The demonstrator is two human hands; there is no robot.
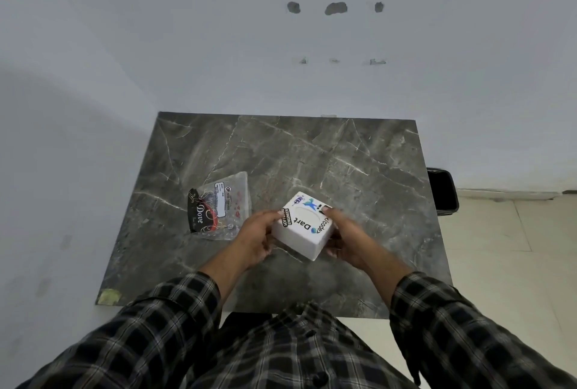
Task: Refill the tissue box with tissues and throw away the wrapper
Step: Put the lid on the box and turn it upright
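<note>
A white cube-shaped tissue box (299, 237) covered in stickers is held between both hands just above the dark marble table (359, 170). Its oval top opening faces up and looks empty of any tissue sticking out. My left hand (254, 240) grips the box's left side with the thumb on the top edge. On the right side my right hand (348, 240) clasps it, one finger reaching over the far top corner. A clear plastic wrapper (220, 206) with black and red print lies flat on the table to the left of the box; it appears flattened.
A black bin (443, 190) stands on the tiled floor just past the table's right edge. White walls close the table in at the back and left. A strip of yellowish tape (109, 296) marks the near left corner.
</note>
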